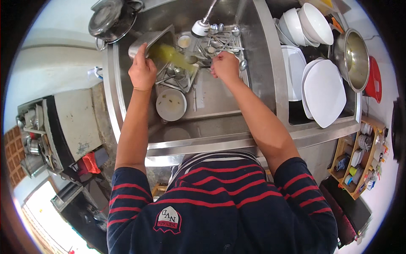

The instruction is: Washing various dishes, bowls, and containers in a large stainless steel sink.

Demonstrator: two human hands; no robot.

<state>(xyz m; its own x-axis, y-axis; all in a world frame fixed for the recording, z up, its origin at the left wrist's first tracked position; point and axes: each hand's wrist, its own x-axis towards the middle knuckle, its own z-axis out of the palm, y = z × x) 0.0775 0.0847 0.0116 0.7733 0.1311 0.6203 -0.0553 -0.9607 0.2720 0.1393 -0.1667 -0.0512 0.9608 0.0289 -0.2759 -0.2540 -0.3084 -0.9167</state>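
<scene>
My left hand [141,73] grips the rim of a rectangular steel pan [137,46], which is tilted over the left side of the sink [259,84]. Yellow-green liquid [172,56] spills from the pan toward the middle, blurred by motion. My right hand [225,66] is closed above the spread of spoons and forks [218,42]; what its fingers hold, if anything, is hidden. Between the hands lie more utensils, partly behind the liquid. A white bowl [171,105] with cloudy water and bits in it sits below my left hand. A small white cup [184,41] stands beyond the liquid.
A flexible tap [200,28] hangs over the sink's far side. At the far left corner stands a dark metal pot [112,20]. White bowls [302,25], white plates [324,93], a steel basin [352,59] and a red basin [373,80] crowd the right side.
</scene>
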